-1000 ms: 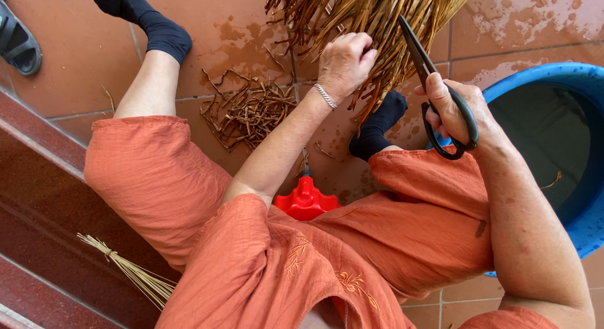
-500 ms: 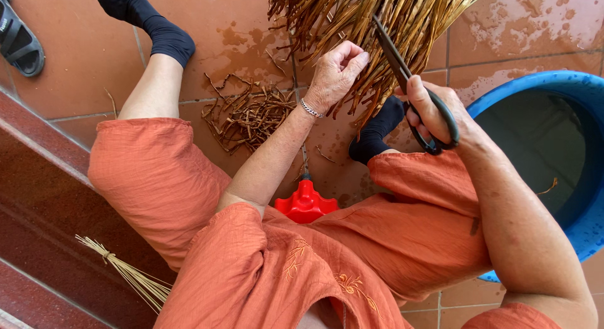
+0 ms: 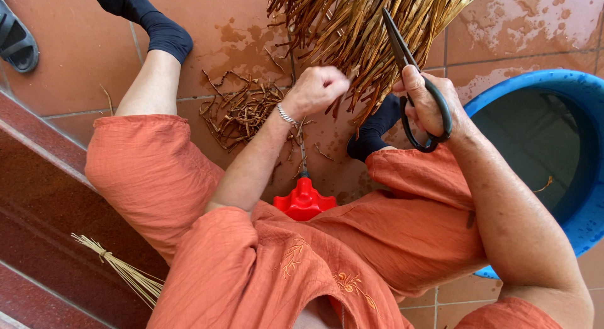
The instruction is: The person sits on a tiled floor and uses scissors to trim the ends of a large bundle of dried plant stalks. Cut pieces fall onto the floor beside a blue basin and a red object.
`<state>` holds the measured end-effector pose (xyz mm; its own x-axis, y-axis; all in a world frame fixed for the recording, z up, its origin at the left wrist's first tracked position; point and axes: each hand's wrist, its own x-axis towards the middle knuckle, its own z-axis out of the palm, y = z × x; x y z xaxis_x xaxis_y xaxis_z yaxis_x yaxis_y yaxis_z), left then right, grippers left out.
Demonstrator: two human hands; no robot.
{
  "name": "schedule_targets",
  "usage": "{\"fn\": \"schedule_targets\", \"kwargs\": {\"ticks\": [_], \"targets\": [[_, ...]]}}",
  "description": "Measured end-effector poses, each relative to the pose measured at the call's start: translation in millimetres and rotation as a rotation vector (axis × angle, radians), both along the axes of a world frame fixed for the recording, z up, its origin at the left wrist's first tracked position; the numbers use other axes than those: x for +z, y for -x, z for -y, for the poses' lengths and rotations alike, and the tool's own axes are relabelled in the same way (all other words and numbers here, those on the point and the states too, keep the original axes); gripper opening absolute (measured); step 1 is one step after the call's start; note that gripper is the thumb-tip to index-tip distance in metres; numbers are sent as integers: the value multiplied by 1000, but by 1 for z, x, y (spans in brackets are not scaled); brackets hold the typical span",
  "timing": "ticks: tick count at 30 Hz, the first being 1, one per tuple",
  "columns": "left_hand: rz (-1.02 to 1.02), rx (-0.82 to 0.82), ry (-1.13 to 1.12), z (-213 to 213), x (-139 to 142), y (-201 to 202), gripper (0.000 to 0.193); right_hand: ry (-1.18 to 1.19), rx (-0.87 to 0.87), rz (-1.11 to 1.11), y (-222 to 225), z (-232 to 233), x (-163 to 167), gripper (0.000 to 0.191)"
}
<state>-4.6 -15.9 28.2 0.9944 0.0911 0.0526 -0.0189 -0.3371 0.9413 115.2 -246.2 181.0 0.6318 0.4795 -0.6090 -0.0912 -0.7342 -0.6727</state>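
Observation:
A big bunch of dry brown plant strips [image 3: 365,27] hangs down in front of me. My left hand [image 3: 318,90] is closed around a few strips at the bunch's lower edge. My right hand [image 3: 428,105] grips black scissors [image 3: 409,71] by their loop handles. The blades point up into the bunch, just right of my left hand. A red plastic piece [image 3: 305,200] sits between my knees, with a thin rod rising from it toward the bunch.
Cut brown strips [image 3: 242,109] lie in a pile on the wet orange tile floor. A blue tub [image 3: 547,153] of dark water stands at my right. A small straw bundle [image 3: 123,269] lies on the dark red step at left. A grey sandal [image 3: 16,36] is top left.
My right hand has brought the scissors left and up, so the blades now reach into the bunch. My left hand has dropped slightly and closed on strips at the lower edge.

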Motion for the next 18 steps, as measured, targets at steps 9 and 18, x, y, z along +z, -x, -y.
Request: {"fn": "schedule_targets", "kwargs": {"ticks": [9,18], "targets": [[-303,31,-577,0,-2,20,14,100,-93,-26,-3,8,9,78],[50,416,-554,22,-15,-55,16,64,-34,30,1,5,20,80]]}}
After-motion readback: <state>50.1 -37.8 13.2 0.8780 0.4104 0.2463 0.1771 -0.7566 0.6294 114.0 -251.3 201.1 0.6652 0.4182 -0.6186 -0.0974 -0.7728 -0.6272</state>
